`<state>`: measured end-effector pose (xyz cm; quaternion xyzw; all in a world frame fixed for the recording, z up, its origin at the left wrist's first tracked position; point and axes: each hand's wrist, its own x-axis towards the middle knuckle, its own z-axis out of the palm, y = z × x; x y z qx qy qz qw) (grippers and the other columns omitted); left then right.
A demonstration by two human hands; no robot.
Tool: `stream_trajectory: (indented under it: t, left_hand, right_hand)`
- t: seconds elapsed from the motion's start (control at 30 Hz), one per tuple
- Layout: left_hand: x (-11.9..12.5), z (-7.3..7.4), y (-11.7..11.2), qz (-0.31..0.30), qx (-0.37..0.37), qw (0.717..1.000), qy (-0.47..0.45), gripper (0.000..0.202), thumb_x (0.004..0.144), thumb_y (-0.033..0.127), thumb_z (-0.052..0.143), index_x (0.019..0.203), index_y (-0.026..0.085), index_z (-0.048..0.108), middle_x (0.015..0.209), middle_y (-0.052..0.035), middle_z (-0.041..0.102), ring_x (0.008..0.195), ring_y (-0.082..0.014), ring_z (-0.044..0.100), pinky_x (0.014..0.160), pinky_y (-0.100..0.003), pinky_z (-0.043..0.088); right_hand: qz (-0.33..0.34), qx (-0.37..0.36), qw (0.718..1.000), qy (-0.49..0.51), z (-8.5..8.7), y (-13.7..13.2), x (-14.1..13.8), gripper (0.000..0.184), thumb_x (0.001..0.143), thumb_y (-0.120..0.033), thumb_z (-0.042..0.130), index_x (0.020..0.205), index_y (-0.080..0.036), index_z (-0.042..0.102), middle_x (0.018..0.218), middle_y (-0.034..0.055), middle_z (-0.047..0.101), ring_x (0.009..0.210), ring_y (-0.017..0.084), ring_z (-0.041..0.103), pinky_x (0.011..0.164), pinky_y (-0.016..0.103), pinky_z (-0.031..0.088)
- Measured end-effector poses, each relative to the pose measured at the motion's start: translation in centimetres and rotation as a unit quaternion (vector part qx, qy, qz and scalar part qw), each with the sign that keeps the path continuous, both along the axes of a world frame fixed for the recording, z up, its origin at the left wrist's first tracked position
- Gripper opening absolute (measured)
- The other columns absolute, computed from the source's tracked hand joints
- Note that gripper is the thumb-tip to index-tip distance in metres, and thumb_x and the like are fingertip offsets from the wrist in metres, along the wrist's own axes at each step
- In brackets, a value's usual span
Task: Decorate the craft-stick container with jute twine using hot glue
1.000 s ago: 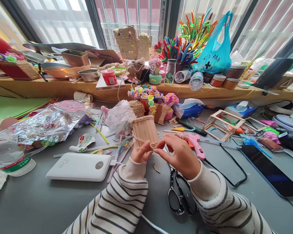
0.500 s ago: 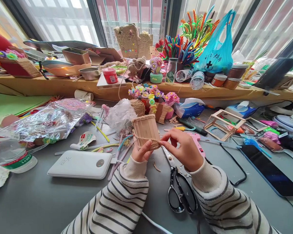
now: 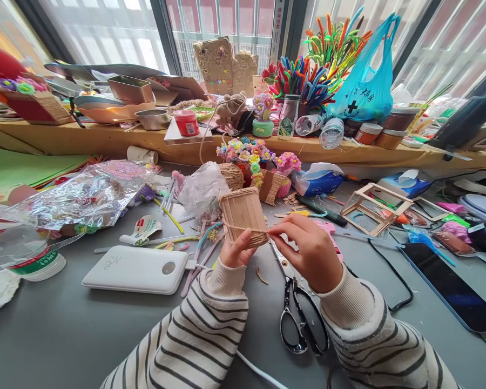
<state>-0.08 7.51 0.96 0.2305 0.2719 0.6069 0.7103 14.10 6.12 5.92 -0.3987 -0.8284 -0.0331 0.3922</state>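
A small pot made of upright ice-cream sticks (image 3: 243,213), wound with brown twine at its rim and base, is held above the grey table (image 3: 65,335). My left hand (image 3: 235,253) grips its lower edge from below, fingers closed on it. My right hand (image 3: 310,251) pinches the twine at the pot's lower right corner. Both sleeves are striped. Black-handled scissors (image 3: 302,319) lie on the table just under my right wrist. A ball of twine (image 3: 231,175) sits behind the pot.
A white power bank (image 3: 135,269) lies to the left and a dark phone (image 3: 449,283) to the right. A pink glue gun (image 3: 328,229), a stick frame (image 3: 375,208), plastic bags and pipe-cleaner flowers (image 3: 255,154) crowd the far side. A wooden shelf (image 3: 105,146) holds more clutter.
Both hands have lifted the stick pot slightly and turned it. My right hand has moved along the base with the twine.
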Motion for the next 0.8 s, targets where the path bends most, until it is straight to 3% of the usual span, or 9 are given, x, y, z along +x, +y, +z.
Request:
stream_trajectory:
  t: [0.57,0.7,0.8]
  left_hand:
    - [-0.1,0.1,0.0,-0.009,-0.009,1.0,0.016,0.046,0.062,0.021,0.065,0.107,0.016,0.053,0.093,-0.0024,0.064,0.091,-0.0184,0.058,0.08,-0.029,0.046]
    - [-0.4,-0.1,0.2,0.008,-0.011,0.999,0.051,0.057,0.06,0.024,0.066,0.114,0.02,0.048,0.103,-0.0032,0.062,0.1,-0.0214,0.055,0.083,-0.032,0.044]
    - [-0.5,-0.5,0.5,0.015,-0.049,0.993,0.104,0.065,0.057,0.027,0.069,0.117,0.021,0.043,0.108,-0.0053,0.059,0.102,-0.0233,0.053,0.083,-0.033,0.045]
  right_hand:
    - [-0.025,0.002,0.999,-0.034,0.1,0.3,0.1,0.013,0.08,-0.018,0.048,0.082,-0.015,0.06,0.077,0.0049,0.06,0.074,0.015,0.054,0.066,0.026,0.044]
    - [-0.124,-0.072,0.989,-0.035,-0.9,0.4,2.5,0.016,0.078,-0.028,0.05,0.084,-0.015,0.058,0.078,0.0053,0.058,0.067,0.015,0.053,0.062,0.027,0.042]
    - [-0.24,-0.123,0.961,-0.068,-3.3,0.2,5.8,0.022,0.077,-0.037,0.049,0.075,-0.016,0.057,0.072,0.0049,0.058,0.068,0.018,0.053,0.062,0.029,0.041]
